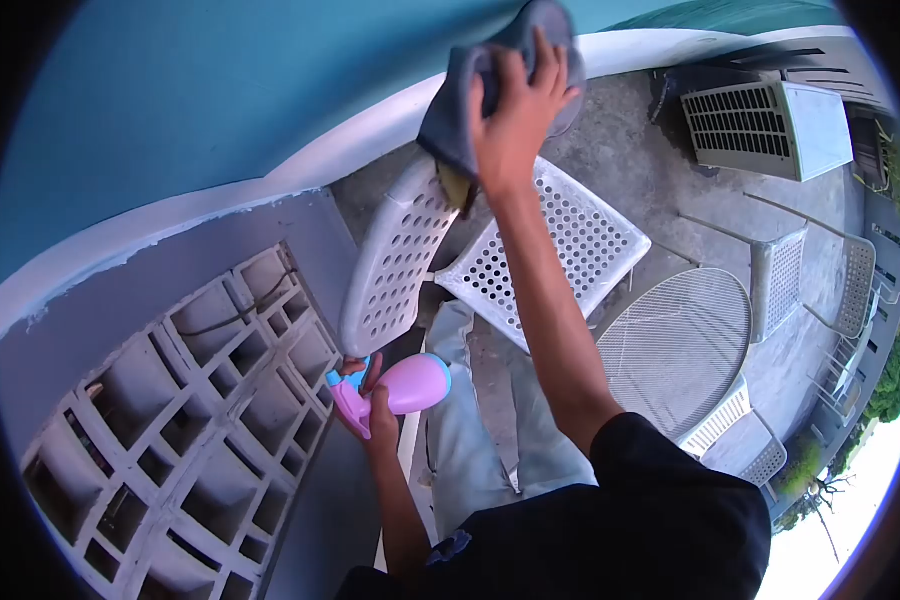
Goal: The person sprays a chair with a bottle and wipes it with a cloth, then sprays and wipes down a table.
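My right hand (pixel 518 125) is raised above the white chair, its fingers spread over and gripping a dark grey cloth (pixel 450 125). The cloth bunches up past the fingertips and hangs near the top corner of the perforated chair back (pixel 405 260). A yellowish piece (pixel 454 188) shows under the cloth at that corner. Wrapped around a pink spray bottle (pixel 410 385) with blue parts, my left hand (pixel 378 405) is beside the lower end of the chair back. The perforated chair seat (pixel 590 230) lies behind my right forearm.
A breeze-block wall (pixel 200 400) runs along the left, below a blue wall (pixel 190 120). To the right are a round mesh table (pixel 680 325), another white chair (pixel 778 285) and an air-conditioner unit (pixel 815 130). My legs (pixel 470 420) are close to the seat.
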The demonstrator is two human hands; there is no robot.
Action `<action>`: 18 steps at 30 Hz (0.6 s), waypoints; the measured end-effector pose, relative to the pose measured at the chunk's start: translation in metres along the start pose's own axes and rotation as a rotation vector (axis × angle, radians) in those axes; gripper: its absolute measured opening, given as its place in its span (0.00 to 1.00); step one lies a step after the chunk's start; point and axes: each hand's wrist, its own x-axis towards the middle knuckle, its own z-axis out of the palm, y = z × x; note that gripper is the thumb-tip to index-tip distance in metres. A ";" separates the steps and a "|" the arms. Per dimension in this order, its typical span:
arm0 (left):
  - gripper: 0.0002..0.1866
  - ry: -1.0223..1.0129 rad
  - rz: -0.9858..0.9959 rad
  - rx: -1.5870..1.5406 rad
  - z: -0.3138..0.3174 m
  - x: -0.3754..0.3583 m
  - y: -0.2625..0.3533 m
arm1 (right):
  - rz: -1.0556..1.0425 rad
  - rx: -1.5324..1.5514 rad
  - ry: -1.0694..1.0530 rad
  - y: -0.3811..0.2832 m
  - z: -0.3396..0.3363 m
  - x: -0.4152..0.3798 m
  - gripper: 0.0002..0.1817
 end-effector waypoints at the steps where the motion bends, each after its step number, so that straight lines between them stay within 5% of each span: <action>1: 0.20 0.028 -0.013 -0.010 -0.001 -0.001 -0.003 | -0.036 0.004 -0.008 -0.010 0.001 -0.010 0.17; 4: 0.23 0.044 -0.006 -0.060 -0.007 -0.004 -0.029 | -0.161 0.125 -0.241 -0.058 0.006 -0.083 0.22; 8: 0.33 0.183 -0.292 -0.141 -0.049 -0.030 -0.090 | -0.314 0.390 -0.533 -0.085 0.002 -0.181 0.18; 10: 0.32 0.104 -0.267 -0.113 -0.041 -0.020 -0.067 | -0.442 0.394 -0.623 -0.081 -0.009 -0.183 0.18; 13: 0.25 0.062 -0.154 0.015 -0.019 -0.004 -0.040 | -0.777 0.285 -0.636 -0.046 -0.007 -0.138 0.20; 16: 0.19 -0.003 -0.014 0.012 -0.002 0.009 -0.021 | -0.627 0.073 -0.576 -0.010 -0.016 -0.046 0.26; 18: 0.22 -0.077 0.013 0.020 -0.010 0.011 -0.025 | -0.604 -0.142 -0.187 0.001 -0.028 -0.003 0.24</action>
